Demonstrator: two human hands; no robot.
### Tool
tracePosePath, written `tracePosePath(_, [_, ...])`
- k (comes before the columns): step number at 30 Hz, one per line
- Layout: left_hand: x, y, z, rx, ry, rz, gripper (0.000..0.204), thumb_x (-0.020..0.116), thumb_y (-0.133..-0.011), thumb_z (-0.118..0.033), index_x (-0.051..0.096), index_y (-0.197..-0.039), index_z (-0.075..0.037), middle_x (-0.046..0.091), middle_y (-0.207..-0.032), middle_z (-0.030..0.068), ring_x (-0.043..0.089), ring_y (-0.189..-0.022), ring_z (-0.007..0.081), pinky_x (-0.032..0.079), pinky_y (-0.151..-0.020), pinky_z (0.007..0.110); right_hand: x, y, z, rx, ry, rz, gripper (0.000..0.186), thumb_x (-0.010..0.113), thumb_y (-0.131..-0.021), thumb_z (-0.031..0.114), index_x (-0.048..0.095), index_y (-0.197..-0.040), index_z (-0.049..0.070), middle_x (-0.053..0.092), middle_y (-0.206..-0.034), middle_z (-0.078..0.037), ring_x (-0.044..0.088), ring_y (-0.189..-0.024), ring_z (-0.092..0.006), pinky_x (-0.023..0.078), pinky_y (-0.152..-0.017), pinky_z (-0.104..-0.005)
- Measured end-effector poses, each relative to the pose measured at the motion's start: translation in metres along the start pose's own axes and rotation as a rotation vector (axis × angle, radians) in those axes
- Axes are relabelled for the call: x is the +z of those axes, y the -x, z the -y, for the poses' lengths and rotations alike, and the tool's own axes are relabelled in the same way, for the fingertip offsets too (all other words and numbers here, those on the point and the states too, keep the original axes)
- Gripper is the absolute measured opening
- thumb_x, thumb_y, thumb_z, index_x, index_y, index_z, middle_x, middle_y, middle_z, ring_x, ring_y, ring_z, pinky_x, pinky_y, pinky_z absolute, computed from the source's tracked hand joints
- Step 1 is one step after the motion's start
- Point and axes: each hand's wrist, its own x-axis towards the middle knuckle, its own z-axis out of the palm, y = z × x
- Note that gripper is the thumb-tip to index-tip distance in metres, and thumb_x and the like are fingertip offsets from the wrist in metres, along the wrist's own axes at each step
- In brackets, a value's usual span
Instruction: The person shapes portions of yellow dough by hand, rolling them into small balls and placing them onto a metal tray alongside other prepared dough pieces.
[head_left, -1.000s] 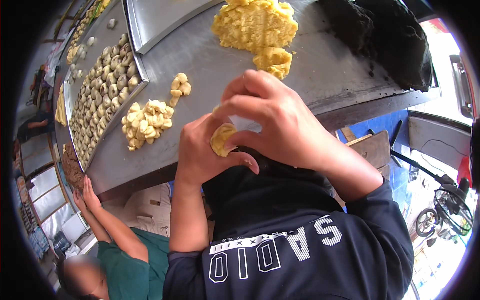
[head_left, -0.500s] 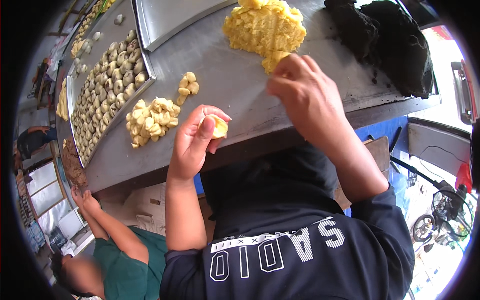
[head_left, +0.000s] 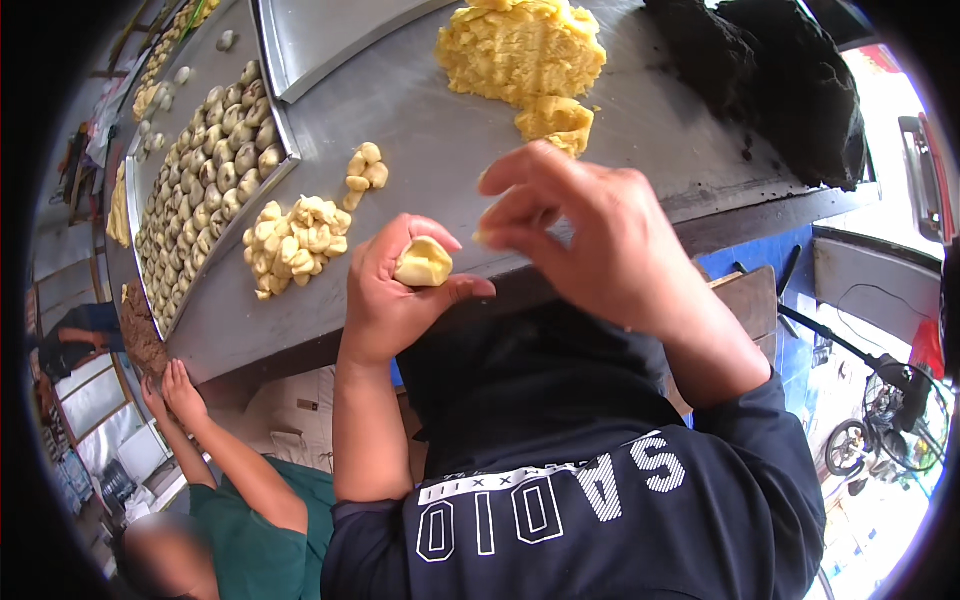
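A small piece of yellow dough [head_left: 424,262], hollowed like a cup, rests in my left hand [head_left: 378,290]. The fingers curl round it, while the thumb stretches out to the right below it. My right hand [head_left: 590,235] hovers just to the right, off the table, with its fingers bent and apart. Yellowish smears show at its fingertips, and I see no piece between them. Beyond it a big mound of yellow dough [head_left: 520,55] lies on the metal table, with a torn lump [head_left: 556,124] at its near edge.
Left of my hands sit a pile of small dough pieces [head_left: 295,245] and a few more [head_left: 366,172]. A tray of rounded balls [head_left: 215,190] stands further left. A dark mass [head_left: 760,90] lies far right. A co-worker's hands [head_left: 178,395] touch a brown mass [head_left: 140,330].
My right hand has left the dough mound's near edge and come nearer my left hand. My left thumb has moved off the dough piece and now points right.
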Motion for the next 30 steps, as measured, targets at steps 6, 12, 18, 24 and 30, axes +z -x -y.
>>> tracePosePath(6, [0.006, 0.004, -0.006, 0.143, -0.168, 0.053, 0.045, 0.110, -0.070, -0.020, 0.070, -0.088, -0.006, 0.075, -0.084, 0.0064, 0.076, -0.075, 0.0254, 0.059, -0.068, 0.038, 0.019, 0.001, 0.011, 0.043, 0.155, 0.144, 0.058, 0.092, -0.082, 0.005, 0.069, -0.135, 0.011, 0.077, -0.096, -0.005, 0.078, -0.099, -0.0315, 0.063, -0.085, -0.0458])
tracePosePath(12, [0.021, 0.005, -0.008, 0.140, -0.358, -0.014, 0.045, 0.106, -0.074, -0.028, 0.070, -0.090, -0.006, 0.070, -0.081, 0.0075, 0.072, -0.074, 0.0352, 0.057, -0.068, 0.047, 0.037, -0.008, 0.008, -0.128, 0.235, 0.117, 0.047, 0.090, -0.084, 0.013, 0.073, -0.127, 0.009, 0.074, -0.125, -0.013, 0.071, -0.118, -0.0378, 0.062, -0.094, -0.0486])
tracePosePath(18, [0.005, -0.001, 0.005, 0.090, -0.011, 0.017, 0.041, 0.097, -0.093, -0.028, 0.065, -0.088, -0.003, 0.062, -0.082, 0.0072, 0.063, -0.073, 0.0272, 0.053, -0.067, 0.042, -0.030, -0.038, -0.019, -0.181, 0.519, 0.004, 0.024, 0.081, -0.094, 0.010, 0.081, -0.117, 0.005, 0.079, -0.119, -0.011, 0.076, -0.111, -0.0365, 0.062, -0.096, -0.0478])
tracePosePath(24, [0.003, -0.004, 0.003, 0.124, 0.256, -0.079, 0.035, 0.096, -0.096, -0.009, 0.063, -0.085, -0.006, 0.066, -0.102, 0.0083, 0.058, -0.081, 0.0090, 0.056, -0.069, 0.025, -0.040, -0.027, -0.030, -0.174, 0.729, 0.145, 0.009, 0.077, -0.091, 0.009, 0.080, -0.099, 0.006, 0.075, -0.109, -0.011, 0.075, -0.106, -0.0326, 0.064, -0.096, -0.0433])
tracePosePath(30, [0.005, 0.001, 0.011, 0.092, 0.331, -0.097, 0.050, 0.080, -0.110, -0.044, 0.064, -0.084, -0.004, 0.073, -0.089, 0.0117, 0.062, -0.067, 0.0104, 0.050, -0.061, 0.026, -0.020, -0.006, -0.042, -0.104, 0.657, 0.009, 0.032, 0.080, -0.091, 0.009, 0.080, -0.123, 0.003, 0.074, -0.120, -0.012, 0.071, -0.114, -0.0352, 0.062, -0.099, -0.0452])
